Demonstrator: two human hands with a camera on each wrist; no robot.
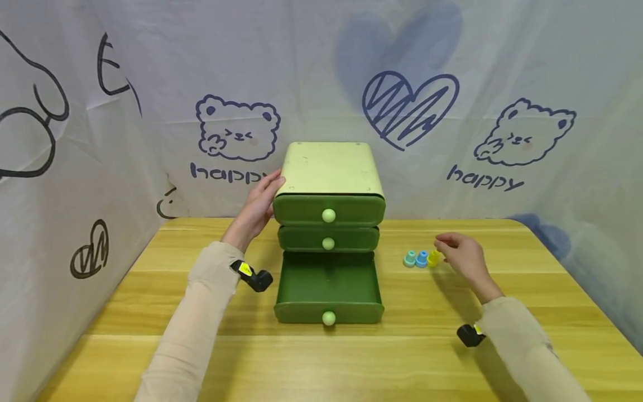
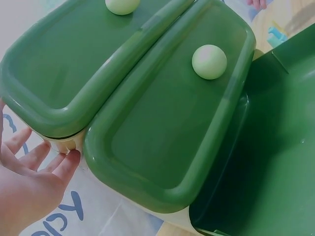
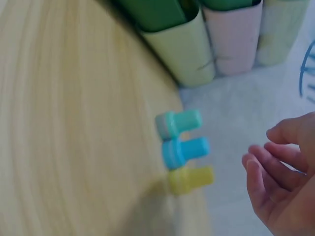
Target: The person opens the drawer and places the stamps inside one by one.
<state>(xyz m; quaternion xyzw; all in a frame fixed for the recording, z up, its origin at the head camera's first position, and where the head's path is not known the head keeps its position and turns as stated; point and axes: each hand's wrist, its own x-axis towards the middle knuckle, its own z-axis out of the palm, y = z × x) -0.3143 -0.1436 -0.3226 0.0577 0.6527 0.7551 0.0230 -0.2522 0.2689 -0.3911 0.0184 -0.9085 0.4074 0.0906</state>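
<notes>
A green three-drawer cabinet with a pale top stands at the table's middle. Its bottom drawer is pulled out and looks empty; the two upper drawers are closed, each with a pale round knob. My left hand rests with straight fingers against the cabinet's upper left side; its fingertips touch the corner. Three small stamps, teal, blue and yellow, stand in a row right of the cabinet. My right hand hovers just right of the yellow stamp, fingers loosely curled and holding nothing.
The wooden table is ringed by a white printed cloth backdrop on three sides. A black wrist camera is strapped to each forearm. The open drawer juts toward me at the centre front.
</notes>
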